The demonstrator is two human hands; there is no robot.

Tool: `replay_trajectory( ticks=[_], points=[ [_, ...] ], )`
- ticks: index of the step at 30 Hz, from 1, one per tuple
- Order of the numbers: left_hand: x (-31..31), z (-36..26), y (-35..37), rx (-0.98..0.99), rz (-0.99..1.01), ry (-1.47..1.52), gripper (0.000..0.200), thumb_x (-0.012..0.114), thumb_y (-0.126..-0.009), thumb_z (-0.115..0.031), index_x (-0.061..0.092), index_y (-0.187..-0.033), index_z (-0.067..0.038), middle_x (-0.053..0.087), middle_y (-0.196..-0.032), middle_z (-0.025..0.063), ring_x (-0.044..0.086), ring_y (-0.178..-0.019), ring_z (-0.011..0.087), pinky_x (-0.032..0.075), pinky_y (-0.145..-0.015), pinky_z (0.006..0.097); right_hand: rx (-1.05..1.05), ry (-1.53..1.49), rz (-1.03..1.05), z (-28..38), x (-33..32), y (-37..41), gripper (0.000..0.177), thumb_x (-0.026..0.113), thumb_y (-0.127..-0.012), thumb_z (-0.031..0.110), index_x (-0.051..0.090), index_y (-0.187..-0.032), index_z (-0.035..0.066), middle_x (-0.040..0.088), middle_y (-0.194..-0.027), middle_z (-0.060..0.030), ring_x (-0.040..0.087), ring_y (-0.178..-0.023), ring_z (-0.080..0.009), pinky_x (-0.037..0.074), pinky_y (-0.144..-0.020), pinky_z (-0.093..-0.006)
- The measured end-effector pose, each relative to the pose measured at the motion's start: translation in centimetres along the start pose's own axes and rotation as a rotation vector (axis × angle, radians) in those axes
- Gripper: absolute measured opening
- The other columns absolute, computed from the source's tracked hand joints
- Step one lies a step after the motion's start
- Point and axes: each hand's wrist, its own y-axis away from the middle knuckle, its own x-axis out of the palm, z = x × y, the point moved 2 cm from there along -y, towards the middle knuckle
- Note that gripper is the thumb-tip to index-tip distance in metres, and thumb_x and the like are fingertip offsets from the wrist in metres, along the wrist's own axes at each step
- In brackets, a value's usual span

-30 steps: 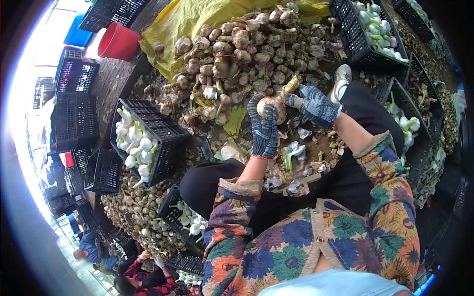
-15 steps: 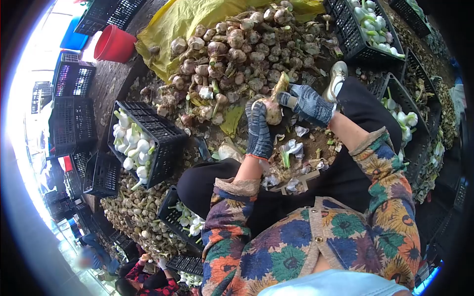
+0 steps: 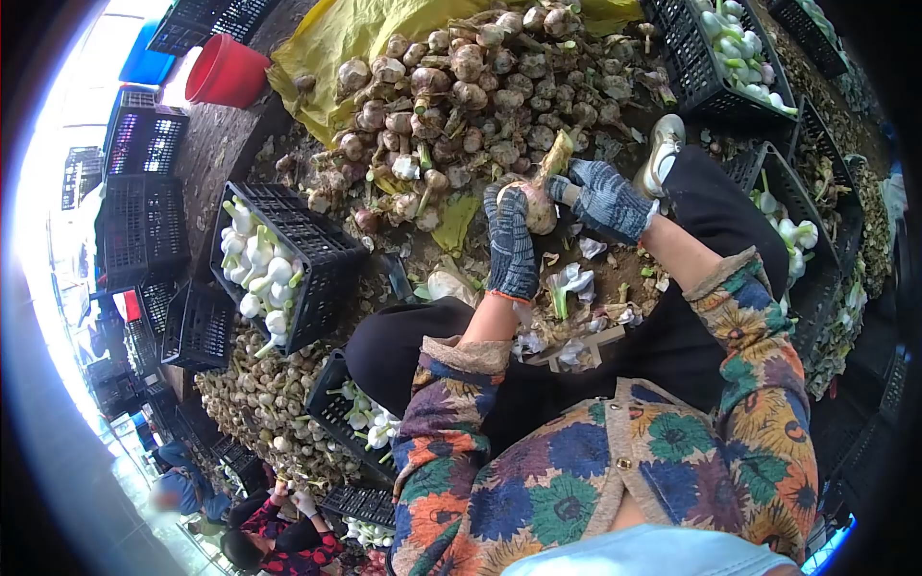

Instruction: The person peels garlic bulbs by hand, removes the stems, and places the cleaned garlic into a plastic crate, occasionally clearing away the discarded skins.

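Observation:
A garlic bulb (image 3: 541, 212) with a thick stem pointing up is between my gloved hands. My left hand (image 3: 511, 240), in a grey glove, has its fingers closed round the bulb's left side. On the right, my right hand (image 3: 607, 200) is closed at the bulb's edge by the stem, with the bare thumb tip pressed to it. Beyond them spreads a big heap of unpeeled garlic (image 3: 471, 91). Peeled skins and a green stem piece (image 3: 560, 300) lie on the ground just below the hands.
Black crates of white peeled garlic stand at the left (image 3: 317, 254) and upper right (image 3: 706, 91). A red bucket (image 3: 227, 72) and yellow sheet (image 3: 322, 62) are at the upper left. More garlic (image 3: 274, 413) lies lower left, near a co-worker in a red patterned top (image 3: 279, 538).
The view has shifted slightly. The bulb has tilted a little, and my right hand's fingers have moved slightly down along its stem side. My left hand still grips it.

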Motion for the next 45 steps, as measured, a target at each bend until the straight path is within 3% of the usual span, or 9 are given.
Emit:
replay_trajectory(
  ticks=[4,10,17,22,26,29,36,43,45],
  points=[
    [1.0,-0.7,1.1,-0.087,-0.001,-0.023,0.055,0.055,-0.080,-0.047,0.044,-0.113,-0.004,0.051,-0.109,0.0154,0.054,-0.098,0.0301,0.048,-0.085,0.0482,-0.202,0.178,0.015,-0.5,-0.4,0.3,0.027,0.055,-0.083,0.025,0.057,-0.085,-0.002,0.054,-0.073,-0.0229,0.051,-0.072,-0.0407,0.041,-0.063,-0.0433],
    [0.8,-2.2,1.4,-0.437,0.061,0.152,0.057,0.056,-0.077,-0.052,0.048,-0.108,-0.005,0.056,-0.096,0.0136,0.059,-0.083,0.0285,0.054,-0.072,0.0413,-0.299,0.236,-0.169,-0.1,-0.1,1.4,0.022,0.055,-0.080,0.019,0.052,-0.074,-0.001,0.050,-0.068,-0.0222,0.050,-0.068,-0.0399,0.039,-0.060,-0.0444],
    [2.5,-1.4,2.2,0.532,0.106,-0.696,0.056,0.065,-0.080,-0.028,0.031,-0.119,-0.007,0.050,-0.105,0.0096,0.055,-0.087,0.0192,0.052,-0.072,0.0310,-0.102,0.060,-0.177,-1.2,-0.1,0.3,0.020,0.057,-0.079,0.019,0.052,-0.073,0.001,0.051,-0.069,-0.0215,0.050,-0.067,-0.0401,0.039,-0.059,-0.0443],
    [2.3,-1.9,1.9,-0.250,0.135,0.056,0.062,0.067,-0.071,-0.050,0.047,-0.109,-0.005,0.056,-0.091,0.0103,0.058,-0.076,0.0210,0.052,-0.063,0.0337,-0.154,0.048,-0.235,-1.5,-0.1,0.6,0.018,0.056,-0.079,0.018,0.053,-0.076,0.000,0.052,-0.068,-0.0208,0.052,-0.067,-0.0386,0.040,-0.059,-0.0444],
    [2.2,-2.1,1.9,-0.217,0.109,-0.229,0.063,0.066,-0.071,-0.052,0.046,-0.108,-0.005,0.055,-0.091,0.0101,0.059,-0.081,0.0222,0.054,-0.067,0.0365,-0.055,0.000,-0.209,-1.1,0.0,0.5,0.019,0.054,-0.081,0.018,0.055,-0.085,-0.001,0.056,-0.075,-0.0217,0.054,-0.072,-0.0387,0.042,-0.063,-0.0430],
    [3.6,-2.1,2.9,0.217,0.023,-0.393,0.053,0.067,-0.075,-0.039,0.046,-0.110,-0.005,0.055,-0.097,0.0099,0.059,-0.080,0.0228,0.055,-0.069,0.0360,-0.032,-0.009,-0.206,1.1,-0.5,1.0,0.025,0.051,-0.082,0.019,0.056,-0.095,-0.002,0.058,-0.084,-0.0230,0.056,-0.079,-0.0378,0.045,-0.068,-0.0407],
    [2.7,-1.9,2.5,-0.482,0.115,0.150,0.054,0.059,-0.077,-0.046,0.049,-0.111,-0.006,0.059,-0.089,0.0111,0.062,-0.078,0.0244,0.054,-0.060,0.0310,0.167,-0.181,-0.140,-2.2,0.3,0.5,0.030,0.047,-0.085,0.022,0.056,-0.102,-0.001,0.059,-0.092,-0.0228,0.057,-0.087,-0.0351,0.045,-0.076,-0.0392],
    [2.6,-2.1,2.2,0.209,0.111,-0.820,0.047,0.065,-0.078,-0.030,0.046,-0.112,-0.004,0.059,-0.094,0.0086,0.061,-0.073,0.0191,0.053,-0.059,0.0305,0.026,0.081,-0.230,-0.1,0.2,1.2,0.026,0.045,-0.085,0.021,0.056,-0.094,-0.001,0.059,-0.086,-0.0233,0.056,-0.083,-0.0393,0.044,-0.070,-0.0419],
    [2.3,-2.1,2.4,-0.056,0.139,-0.484,0.043,0.064,-0.080,-0.024,0.044,-0.112,-0.004,0.057,-0.097,0.0078,0.059,-0.081,0.0183,0.052,-0.068,0.0314,0.172,-0.153,-0.208,-0.9,0.3,1.2,0.023,0.044,-0.086,0.019,0.057,-0.090,0.001,0.060,-0.077,-0.0135,0.057,-0.070,-0.0255,0.044,-0.063,-0.0346]
  ],
)
